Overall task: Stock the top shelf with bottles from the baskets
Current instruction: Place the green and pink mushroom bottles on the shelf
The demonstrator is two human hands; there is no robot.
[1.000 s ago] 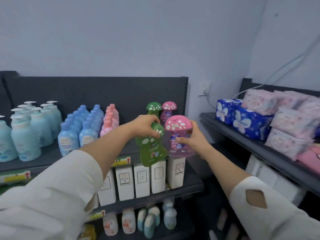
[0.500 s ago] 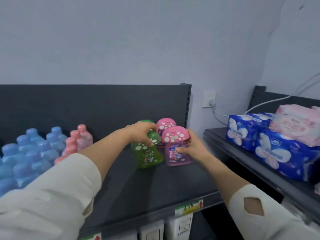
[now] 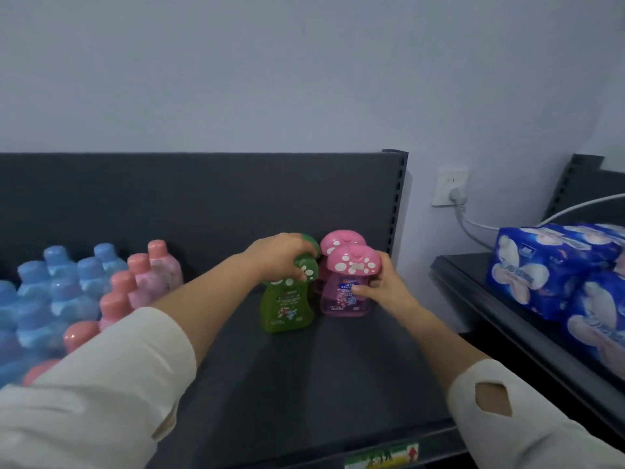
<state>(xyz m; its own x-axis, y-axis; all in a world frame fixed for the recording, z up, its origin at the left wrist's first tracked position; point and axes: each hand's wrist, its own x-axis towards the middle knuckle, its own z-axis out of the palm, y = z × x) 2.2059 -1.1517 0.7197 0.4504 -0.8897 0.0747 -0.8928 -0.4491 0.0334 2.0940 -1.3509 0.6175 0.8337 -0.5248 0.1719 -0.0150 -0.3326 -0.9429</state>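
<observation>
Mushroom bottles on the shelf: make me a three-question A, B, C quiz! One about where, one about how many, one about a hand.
1. Where is the green bottle?
A. Left of the front pink bottle.
B. On the tissue packs.
C. Among the blue bottles.

2. How many pink mushroom caps show?
A. One.
B. Two.
C. Four.

3. What does the left hand do?
A. Lies flat.
B. Holds a tissue pack.
C. Grips the green bottle's cap.

Answers: 1 A, it is beside the pink one that the right hand holds; 2 B, one in front, one behind; 3 C, it curls over the cap.
</observation>
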